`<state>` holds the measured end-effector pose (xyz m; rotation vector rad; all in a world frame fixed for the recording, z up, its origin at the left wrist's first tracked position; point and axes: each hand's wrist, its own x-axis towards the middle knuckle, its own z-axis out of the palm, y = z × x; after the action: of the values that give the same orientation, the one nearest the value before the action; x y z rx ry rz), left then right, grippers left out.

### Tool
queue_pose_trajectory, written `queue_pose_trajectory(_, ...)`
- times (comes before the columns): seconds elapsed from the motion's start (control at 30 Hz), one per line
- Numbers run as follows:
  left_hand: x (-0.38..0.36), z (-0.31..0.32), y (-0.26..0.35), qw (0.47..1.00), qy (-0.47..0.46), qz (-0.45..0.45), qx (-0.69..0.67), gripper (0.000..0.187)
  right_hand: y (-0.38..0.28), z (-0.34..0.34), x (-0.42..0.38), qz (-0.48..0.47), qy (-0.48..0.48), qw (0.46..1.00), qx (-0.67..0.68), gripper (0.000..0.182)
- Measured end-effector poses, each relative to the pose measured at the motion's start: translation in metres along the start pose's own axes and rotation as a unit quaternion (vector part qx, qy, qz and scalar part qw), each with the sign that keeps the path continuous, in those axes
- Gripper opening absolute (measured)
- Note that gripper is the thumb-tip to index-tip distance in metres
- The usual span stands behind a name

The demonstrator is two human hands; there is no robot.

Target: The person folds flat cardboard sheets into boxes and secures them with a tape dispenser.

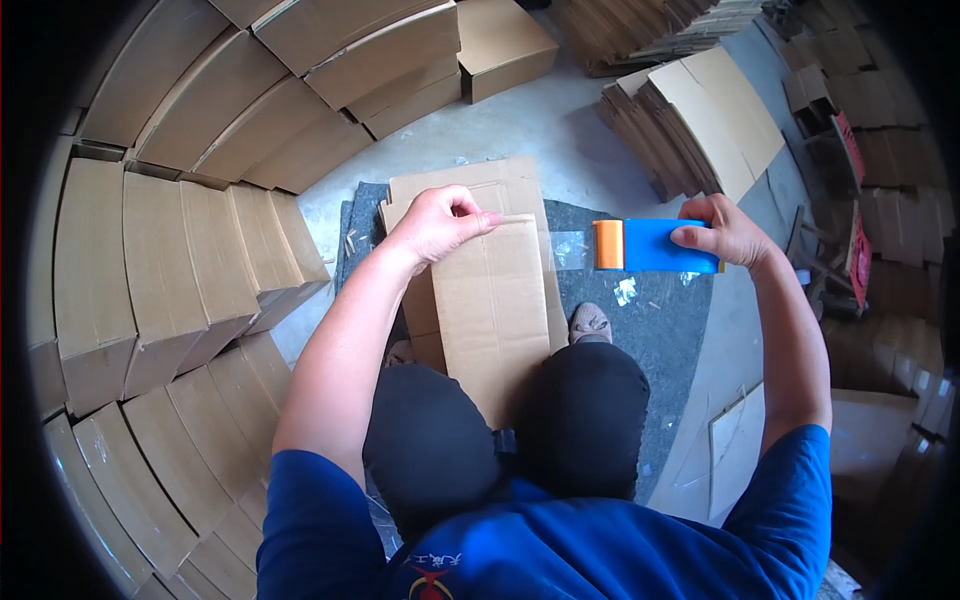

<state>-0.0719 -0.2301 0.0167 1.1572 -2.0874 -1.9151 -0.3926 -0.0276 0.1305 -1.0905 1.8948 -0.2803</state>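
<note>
A narrow, folded cardboard box (492, 300) stands between my knees, its top edge facing up toward me. My left hand (440, 228) is closed, thumb and fingers pinching the upper left corner of the box. Out to the right, my right hand (728, 235) grips a blue tape dispenser (655, 245) with an orange end. A short strip of clear tape (569, 250) stretches between the dispenser's orange end and the right side of the cardboard. Behind the box are more flat cardboard sheets (520, 180).
Stacked cardboard boxes (95, 260) wall the left side and continue along the back left. A pile of flat cardboard (715, 120) leans at the back right. Underfoot lies a dark mat (670, 320) with tape scraps (625, 291). Cardboard and red items (860, 255) line the right.
</note>
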Motion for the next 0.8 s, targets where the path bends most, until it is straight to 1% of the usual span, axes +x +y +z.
queue_pose_trajectory(0.1, -0.001, 0.002, 0.0, 1.0, 0.006, -0.003, -0.005, 0.031, 0.013, 0.017, 0.017, -0.004, 0.019, 0.999, -0.037, 0.061)
queue_pose_trajectory(0.13, -0.002, 0.002, 0.002, 1.0, 0.012, -0.006, -0.009, 0.03, 0.001, 0.027, 0.022, -0.013, 0.021, 0.998, -0.055, 0.059)
queue_pose_trajectory(0.17, -0.003, 0.002, 0.002, 1.0, 0.017, -0.009, -0.01, 0.029, -0.015, 0.034, 0.024, 0.009, -0.001, 0.996, -0.088, 0.059)
queue_pose_trajectory(0.23, -0.004, 0.003, 0.001, 1.0, 0.021, -0.007, -0.016, 0.028, -0.046, 0.055, 0.028, 0.002, 0.004, 0.983, -0.183, 0.06)
queue_pose_trajectory(0.27, -0.005, 0.004, 0.0, 0.999, 0.026, -0.005, -0.024, 0.027, -0.069, 0.068, 0.021, 0.002, 0.025, 0.972, -0.232, 0.056)
queue_pose_trajectory(0.33, -0.007, 0.006, -0.001, 0.999, 0.03, 0.006, -0.036, 0.026, -0.106, 0.08, 0.005, 0.051, 0.031, 0.945, -0.32, 0.051)
queue_pose_trajectory(0.4, -0.008, 0.006, -0.007, 0.998, 0.037, 0.019, -0.048, 0.024, -0.118, 0.096, -0.007, 0.041, 0.075, 0.942, -0.326, 0.044)
queue_pose_trajectory(0.47, -0.006, 0.011, -0.027, 0.971, 0.138, 0.076, -0.18, 0.022, -0.1, 0.116, -0.008, -0.021, 0.129, 0.935, -0.329, 0.042)
queue_pose_trajectory(0.5, -0.007, 0.014, -0.035, 0.971, 0.138, 0.075, -0.18, 0.022, -0.09, 0.125, -0.006, -0.047, 0.147, 0.934, -0.322, 0.043)
queue_pose_trajectory(0.53, -0.008, 0.016, -0.043, 0.952, 0.172, 0.049, -0.247, 0.036, -0.082, 0.133, 0.0, -0.075, 0.151, 0.931, -0.323, 0.049)
queue_pose_trajectory(0.57, -0.009, 0.018, -0.05, 0.927, 0.206, 0.022, -0.313, 0.058, -0.069, 0.145, 0.009, -0.106, 0.176, 0.925, -0.32, 0.049)
queue_pose_trajectory(0.6, -0.009, 0.02, -0.058, 0.933, 0.217, -0.013, -0.287, 0.069, -0.057, 0.157, 0.018, -0.138, 0.202, 0.916, -0.317, 0.05)
queue_pose_trajectory(0.63, -0.011, 0.023, -0.059, 0.926, 0.237, -0.042, -0.29, 0.069, -0.05, 0.165, 0.026, -0.151, 0.205, 0.914, -0.317, 0.04)
queue_pose_trajectory(0.67, -0.013, 0.026, -0.058, 0.918, 0.256, -0.07, -0.293, 0.068, -0.042, 0.174, 0.034, -0.153, 0.204, 0.914, -0.315, 0.04)
queue_pose_trajectory(0.7, -0.01, 0.021, -0.071, 0.93, 0.261, -0.064, -0.249, 0.065, -0.034, 0.181, 0.041, -0.136, 0.194, 0.921, -0.308, 0.042)
queue_pose_trajectory(0.77, -0.005, 0.013, -0.081, 0.947, 0.28, -0.035, -0.154, 0.061, -0.02, 0.184, 0.052, -0.09, 0.164, 0.937, -0.295, 0.041)
queue_pose_trajectory(0.8, 0.004, 0.006, -0.113, 0.939, 0.339, -0.056, 0.014, 0.052, -0.013, 0.181, 0.052, -0.067, 0.167, 0.944, -0.275, 0.04)
